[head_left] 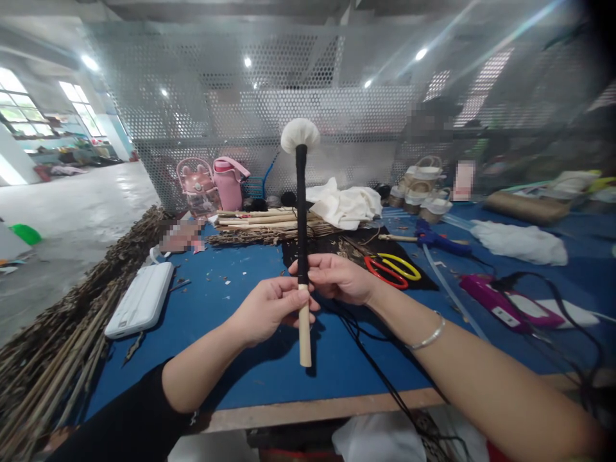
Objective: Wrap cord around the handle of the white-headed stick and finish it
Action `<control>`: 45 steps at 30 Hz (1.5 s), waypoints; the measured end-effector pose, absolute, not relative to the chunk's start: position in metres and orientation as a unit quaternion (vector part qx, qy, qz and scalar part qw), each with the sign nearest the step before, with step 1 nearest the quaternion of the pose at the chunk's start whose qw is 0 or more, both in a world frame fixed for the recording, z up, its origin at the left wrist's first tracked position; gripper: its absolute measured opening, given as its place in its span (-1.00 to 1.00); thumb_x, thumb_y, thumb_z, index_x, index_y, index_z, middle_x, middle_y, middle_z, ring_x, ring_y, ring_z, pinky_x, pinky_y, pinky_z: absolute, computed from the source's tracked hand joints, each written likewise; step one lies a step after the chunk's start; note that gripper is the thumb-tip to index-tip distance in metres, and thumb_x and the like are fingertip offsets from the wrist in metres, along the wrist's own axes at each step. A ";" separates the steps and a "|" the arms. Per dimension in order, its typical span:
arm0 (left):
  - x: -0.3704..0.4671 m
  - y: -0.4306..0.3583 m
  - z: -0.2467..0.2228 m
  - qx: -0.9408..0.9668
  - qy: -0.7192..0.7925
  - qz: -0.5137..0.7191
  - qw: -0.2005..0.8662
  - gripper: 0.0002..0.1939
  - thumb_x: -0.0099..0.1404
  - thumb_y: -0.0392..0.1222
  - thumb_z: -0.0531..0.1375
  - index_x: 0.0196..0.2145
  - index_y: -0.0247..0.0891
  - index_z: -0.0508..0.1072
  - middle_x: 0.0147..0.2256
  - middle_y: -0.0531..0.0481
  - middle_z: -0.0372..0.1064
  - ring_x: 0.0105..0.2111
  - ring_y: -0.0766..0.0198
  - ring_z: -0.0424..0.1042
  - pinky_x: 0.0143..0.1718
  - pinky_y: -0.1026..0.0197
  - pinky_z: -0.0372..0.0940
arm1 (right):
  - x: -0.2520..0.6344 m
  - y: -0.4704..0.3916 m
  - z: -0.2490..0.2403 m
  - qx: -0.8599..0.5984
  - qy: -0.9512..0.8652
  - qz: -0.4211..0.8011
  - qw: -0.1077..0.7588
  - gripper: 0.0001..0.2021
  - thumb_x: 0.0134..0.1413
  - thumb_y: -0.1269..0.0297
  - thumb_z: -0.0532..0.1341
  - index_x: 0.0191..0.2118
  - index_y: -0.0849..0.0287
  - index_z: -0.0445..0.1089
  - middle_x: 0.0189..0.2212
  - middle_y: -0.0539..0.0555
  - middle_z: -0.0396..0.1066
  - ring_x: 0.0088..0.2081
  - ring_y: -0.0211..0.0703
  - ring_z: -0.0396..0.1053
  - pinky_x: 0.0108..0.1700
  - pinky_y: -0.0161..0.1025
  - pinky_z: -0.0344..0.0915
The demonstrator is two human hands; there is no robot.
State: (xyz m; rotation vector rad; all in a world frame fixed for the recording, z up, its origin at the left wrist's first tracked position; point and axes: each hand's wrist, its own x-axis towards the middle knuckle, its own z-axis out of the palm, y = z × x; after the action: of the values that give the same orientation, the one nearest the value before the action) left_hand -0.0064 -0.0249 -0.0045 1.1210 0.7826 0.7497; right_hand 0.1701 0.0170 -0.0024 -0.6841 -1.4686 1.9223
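Upright in front of me is a wooden stick [305, 327] with a round white cloth-covered head [300, 135] and black wrapping [301, 212] along most of its shaft. Below the wrapping, the bare pale wood is pinched by my left hand [274, 305]. My right hand [339, 277] has its fingers closed around the lower end of the black wrapping, just above the left. Black cord [359, 337] trails from near my right hand down over the table's front edge. Red-and-yellow-handled scissors [392, 269] lie beyond my right wrist on a dark cloth.
Dried stalks [72, 340] line the left side beside a white power bank [141, 300]. Thin sticks [260, 221] and crumpled white cloth [346, 202] lie at the back. To the right are a blue glue gun [440, 239] and a purple power strip [510, 301]. A perforated metal screen [269, 96] stands behind.
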 end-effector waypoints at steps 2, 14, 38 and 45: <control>-0.006 -0.025 -0.004 0.504 0.350 0.346 0.710 -0.62 0.02 0.00 0.33 -0.31 -0.35 0.42 -0.39 -0.06 0.43 -0.46 0.33 0.44 -0.44 0.30 0.31 | 0.169 0.015 0.001 -0.263 -0.557 0.725 0.307 -0.60 -0.12 0.23 0.31 -0.12 0.27 0.35 -0.60 -0.08 0.29 -0.72 -0.52 -0.09 -0.70 -0.45 -0.28; -0.003 -0.024 -0.007 0.473 0.383 0.392 0.690 -0.62 0.00 0.00 0.33 -0.35 -0.37 0.42 -0.44 -0.03 0.41 -0.53 0.39 0.39 -0.47 0.32 0.29 | 0.166 0.017 0.002 -0.329 -0.615 0.621 0.358 -0.76 -0.13 0.19 0.30 -0.45 0.22 0.28 -0.75 -0.20 0.12 -0.77 -0.51 -0.11 -0.74 -0.44 -0.26; -0.007 -0.022 -0.010 0.543 0.442 0.346 0.625 -0.60 -0.03 -0.01 0.35 -0.37 -0.34 0.33 -0.58 0.06 0.34 -0.57 0.35 0.39 -0.57 0.35 0.27 | 0.165 0.021 -0.009 -0.343 -0.591 0.644 0.343 -0.75 -0.11 0.19 0.31 -0.40 0.27 0.32 -0.74 -0.19 0.08 -0.75 -0.52 -0.18 -0.73 -0.42 -0.31; -0.009 -0.024 -0.003 0.476 0.325 0.328 0.749 -0.65 0.09 -0.06 0.30 -0.25 -0.36 0.39 -0.37 -0.06 0.41 -0.46 0.37 0.45 -0.46 0.39 0.31 | 0.169 0.021 -0.008 -0.287 -0.540 0.723 0.322 -0.69 -0.10 0.17 0.30 -0.24 0.25 0.34 -0.66 -0.12 0.23 -0.74 -0.51 -0.14 -0.70 -0.43 -0.30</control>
State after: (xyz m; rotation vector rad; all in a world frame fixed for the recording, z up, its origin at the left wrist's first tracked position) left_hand -0.0093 -0.0237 -0.0031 1.0403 0.7115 0.7165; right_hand 0.1689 0.0214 -0.0083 -0.7537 -1.4167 1.8982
